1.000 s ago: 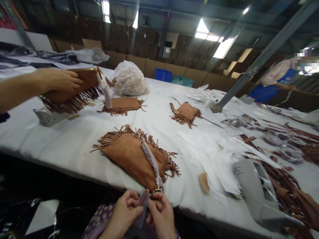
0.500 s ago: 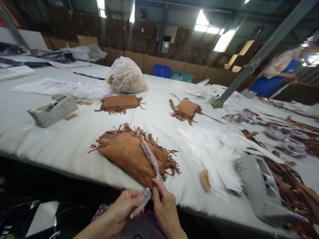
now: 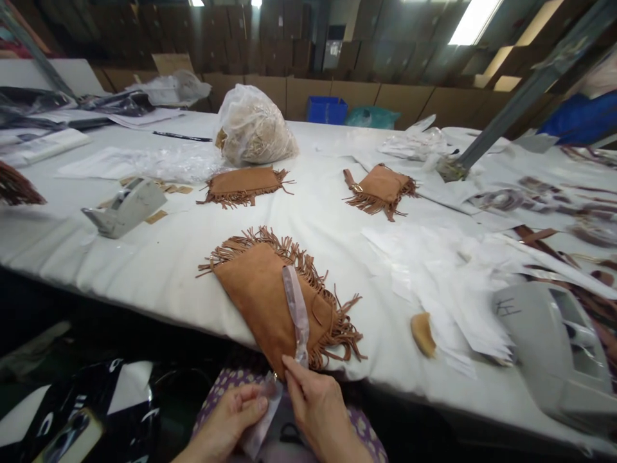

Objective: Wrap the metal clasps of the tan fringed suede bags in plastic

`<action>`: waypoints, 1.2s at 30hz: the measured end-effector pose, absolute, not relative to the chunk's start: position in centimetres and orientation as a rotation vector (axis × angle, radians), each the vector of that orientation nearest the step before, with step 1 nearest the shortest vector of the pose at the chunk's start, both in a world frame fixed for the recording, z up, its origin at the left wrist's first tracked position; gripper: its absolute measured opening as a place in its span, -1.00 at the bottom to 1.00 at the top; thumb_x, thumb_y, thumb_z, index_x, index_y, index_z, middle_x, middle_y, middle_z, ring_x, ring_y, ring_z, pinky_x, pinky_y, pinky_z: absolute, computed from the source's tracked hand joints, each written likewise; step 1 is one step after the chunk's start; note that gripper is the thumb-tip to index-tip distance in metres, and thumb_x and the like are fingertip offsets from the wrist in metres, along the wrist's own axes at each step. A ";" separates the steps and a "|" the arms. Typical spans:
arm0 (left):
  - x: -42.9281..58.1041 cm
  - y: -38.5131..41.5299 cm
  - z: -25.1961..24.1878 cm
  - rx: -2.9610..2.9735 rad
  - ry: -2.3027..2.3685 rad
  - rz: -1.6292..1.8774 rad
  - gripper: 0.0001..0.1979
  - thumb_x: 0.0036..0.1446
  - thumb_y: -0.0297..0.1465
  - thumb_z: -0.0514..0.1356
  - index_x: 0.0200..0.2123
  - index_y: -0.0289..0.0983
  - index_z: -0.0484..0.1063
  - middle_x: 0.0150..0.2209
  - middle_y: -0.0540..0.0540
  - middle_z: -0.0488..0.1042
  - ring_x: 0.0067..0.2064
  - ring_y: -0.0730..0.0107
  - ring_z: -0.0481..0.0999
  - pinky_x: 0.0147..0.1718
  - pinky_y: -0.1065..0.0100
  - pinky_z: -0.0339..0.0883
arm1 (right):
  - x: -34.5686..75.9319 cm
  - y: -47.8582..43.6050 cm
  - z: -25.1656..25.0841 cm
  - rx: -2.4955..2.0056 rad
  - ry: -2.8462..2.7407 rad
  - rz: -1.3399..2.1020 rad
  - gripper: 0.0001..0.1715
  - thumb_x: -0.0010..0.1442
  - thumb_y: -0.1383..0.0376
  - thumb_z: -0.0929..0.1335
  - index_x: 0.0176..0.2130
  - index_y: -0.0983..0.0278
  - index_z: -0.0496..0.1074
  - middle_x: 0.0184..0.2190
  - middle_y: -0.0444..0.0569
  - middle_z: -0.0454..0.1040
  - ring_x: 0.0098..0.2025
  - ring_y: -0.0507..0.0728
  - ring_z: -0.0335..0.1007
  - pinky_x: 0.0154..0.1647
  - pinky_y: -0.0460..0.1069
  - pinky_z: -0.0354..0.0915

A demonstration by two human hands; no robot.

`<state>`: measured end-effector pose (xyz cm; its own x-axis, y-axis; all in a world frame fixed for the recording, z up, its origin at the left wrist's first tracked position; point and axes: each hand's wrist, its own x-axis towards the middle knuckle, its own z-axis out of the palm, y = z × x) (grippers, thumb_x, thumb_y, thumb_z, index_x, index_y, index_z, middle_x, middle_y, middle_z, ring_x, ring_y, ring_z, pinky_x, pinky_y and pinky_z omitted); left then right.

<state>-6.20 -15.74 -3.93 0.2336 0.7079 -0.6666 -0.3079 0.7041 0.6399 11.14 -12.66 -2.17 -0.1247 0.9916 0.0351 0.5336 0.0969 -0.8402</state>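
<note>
Your left hand point(image 3: 230, 421) is low over your lap, below the near edge of the surface point(image 3: 144, 270). Its fingers point(image 3: 255, 405) are pinched on a strip of plastic film point(image 3: 263, 421). Your right hand point(image 3: 318, 411) is just beside it, with the forefinger stretched up to touch the bottom end of the strap point(image 3: 296, 312). The thumb is hidden, so I cannot tell whether that hand grips or only presses.

The strap is wrapped in clear film and lies along the fringed bag point(image 3: 270, 296). The bag lies flat at the near edge with one corner hanging over it towards you. That probably keeps the strap end within reach of both hands while the surface carries the bag's weight.

Two more fringed bags point(image 3: 243, 185) point(image 3: 378, 188) lie flat further back, well apart from each other. A tape dispenser point(image 3: 125, 207) sits to the left and a grey dispenser point(image 3: 554, 347) to the right, near a pile of white paper point(image 3: 434, 270). Both look parked within arm's reach. A small tan scrap point(image 3: 423, 333) lies by the paper, and a stuffed plastic sack point(image 3: 253, 128) stands behind.

Writing: there is a hand-drawn black mark point(image 3: 506, 307) on the grey dispenser, which I cannot read. The black bag point(image 3: 96, 411) on the floor has white lettering, cut off and unreadable. No brand shows on the fringed bag.
</note>
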 end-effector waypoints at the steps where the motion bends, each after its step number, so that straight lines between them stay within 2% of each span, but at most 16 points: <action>1: -6.1 -15.6 -3.9 0.405 1.118 0.732 -0.47 -0.30 -0.10 0.46 -0.32 -0.37 0.53 -0.57 -0.06 0.48 -0.58 0.48 0.39 -0.59 0.50 0.14 | 11.3 -12.6 -2.2 -1.500 -1.765 0.902 -0.66 0.15 0.19 0.31 -0.10 0.16 0.54 -0.39 0.04 0.62 -0.38 0.14 0.55 -0.30 -0.10 0.38; 5: -6.1 -15.1 -4.2 0.427 1.088 0.750 -0.49 -0.20 -0.07 0.40 -0.28 -0.36 0.54 -0.52 -0.07 0.48 -0.58 0.54 0.34 -0.60 0.51 0.09 | 11.6 -12.4 -2.7 -1.495 -1.844 0.893 -0.66 0.17 0.21 0.29 -0.08 0.13 0.53 -0.39 0.02 0.62 -0.37 0.13 0.56 -0.29 -0.11 0.37; 9: -6.1 -14.0 -4.3 0.483 1.087 0.749 -0.54 -0.13 -0.04 0.35 -0.40 -0.37 0.54 -0.50 -0.10 0.49 -0.55 0.53 0.35 -0.56 0.50 0.11 | 11.5 -12.4 -3.0 -1.493 -1.868 0.904 -0.65 0.18 0.26 0.28 -0.05 0.13 0.51 -0.34 0.01 0.62 -0.33 0.13 0.56 -0.26 -0.10 0.37; 13: -6.0 -12.8 -4.3 0.395 1.117 0.776 -0.60 -0.26 -0.18 0.44 -0.42 -0.38 0.55 -0.47 -0.11 0.52 -0.46 0.41 0.43 -0.43 0.43 0.22 | 11.5 -12.8 -2.4 -1.476 -1.833 0.953 -0.66 0.20 0.28 0.26 -0.08 0.18 0.53 -0.27 0.02 0.61 -0.27 0.15 0.55 -0.20 -0.07 0.36; 15: -5.9 -12.6 -4.4 0.354 1.163 0.800 -0.65 -0.31 -0.25 0.46 -0.50 -0.37 0.52 -0.53 -0.08 0.50 -0.49 0.41 0.41 -0.44 0.42 0.21 | 11.4 -13.4 -2.2 -1.527 -1.704 0.992 -0.71 0.19 0.22 0.28 -0.23 0.22 0.57 -0.40 -0.01 0.61 -0.39 0.13 0.53 -0.31 -0.08 0.35; 18: -5.6 -12.5 -4.7 0.476 1.279 0.844 -0.69 -0.26 -0.25 0.43 -0.58 -0.35 0.45 -0.62 -0.01 0.43 -0.57 0.48 0.33 -0.51 0.45 0.14 | 10.9 -14.4 -2.6 -1.639 -1.466 1.194 -0.58 0.15 0.07 0.30 -0.51 0.29 0.53 -0.66 -0.09 0.45 -0.62 0.06 0.34 -0.57 -0.11 0.22; 20: -5.3 -12.6 -4.7 0.641 1.348 0.889 -0.71 -0.20 -0.25 0.39 -0.58 -0.34 0.42 -0.63 0.01 0.41 -0.56 0.48 0.32 -0.52 0.46 0.14 | 10.2 -14.6 -3.4 -1.639 -1.268 1.448 -0.54 0.08 0.00 0.32 -0.51 0.33 0.51 -0.70 -0.12 0.39 -0.67 0.01 0.24 -0.66 -0.12 0.13; 22: -5.2 -12.5 -4.7 0.733 1.383 0.929 -0.73 -0.18 -0.26 0.37 -0.56 -0.31 0.39 -0.62 0.03 0.39 -0.55 0.47 0.32 -0.52 0.46 0.15 | 9.3 -14.4 -4.3 -1.595 -1.053 1.662 -0.52 0.00 -0.03 0.36 -0.42 0.37 0.49 -0.70 -0.15 0.36 -0.70 -0.02 0.17 -0.70 -0.14 0.08; 25: -5.2 -12.4 -4.9 0.737 1.421 0.943 -0.72 -0.19 -0.27 0.37 -0.55 -0.29 0.35 -0.63 0.06 0.35 -0.58 0.49 0.29 -0.54 0.47 0.13 | 8.1 -13.7 -5.3 -1.545 -0.849 1.766 -0.53 -0.08 -0.02 0.40 -0.42 0.37 0.44 -0.75 -0.21 0.29 -0.73 -0.06 0.10 -0.71 -0.16 0.05; 29: -5.5 -12.5 -5.6 0.726 1.373 0.971 -0.61 -0.18 -0.12 0.37 -0.43 -0.28 0.37 -0.65 0.08 0.34 -0.60 0.48 0.29 -0.58 0.48 0.12 | 7.3 -13.2 -5.5 -1.525 -0.869 1.730 -0.62 -0.07 0.04 0.38 -0.55 0.32 0.34 -0.80 -0.25 0.20 -0.76 -0.07 0.04 -0.73 -0.15 0.03; 31: -5.5 -12.7 -5.9 0.731 1.320 0.977 -0.53 -0.17 0.00 0.33 -0.40 -0.28 0.38 -0.62 0.04 0.39 -0.56 0.44 0.35 -0.53 0.45 0.20 | 7.3 -13.0 -5.6 -1.524 -0.933 1.694 -0.66 -0.05 0.09 0.35 -0.59 0.29 0.29 -0.82 -0.26 0.17 -0.76 -0.07 0.02 -0.73 -0.15 0.01; 34: -5.4 -12.9 -6.0 0.763 1.211 0.892 -0.46 -0.18 0.11 0.27 -0.47 -0.31 0.45 -0.53 -0.08 0.47 -0.46 0.38 0.42 -0.39 0.41 0.29 | 7.4 -12.7 -5.7 -1.523 -0.987 1.627 -0.70 -0.06 0.15 0.33 -0.63 0.28 0.25 -0.80 -0.25 0.16 -0.74 -0.07 0.02 -0.70 -0.14 0.01; 36: -5.2 -13.1 -5.8 0.741 1.094 0.776 -0.44 -0.20 0.13 0.26 -0.52 -0.32 0.48 -0.59 -0.07 0.44 -0.55 0.44 0.35 -0.42 0.40 0.29 | 7.4 -12.5 -5.8 -1.497 -0.993 1.586 -0.72 -0.07 0.17 0.33 -0.63 0.29 0.27 -0.78 -0.23 0.19 -0.71 -0.06 0.04 -0.68 -0.14 0.02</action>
<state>-5.20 -13.14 -5.77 0.2634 0.8380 -0.4778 -0.1739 0.5284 0.8310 7.44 -12.51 -5.81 -0.0579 0.8978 -0.4365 0.0004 -0.4372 -0.8993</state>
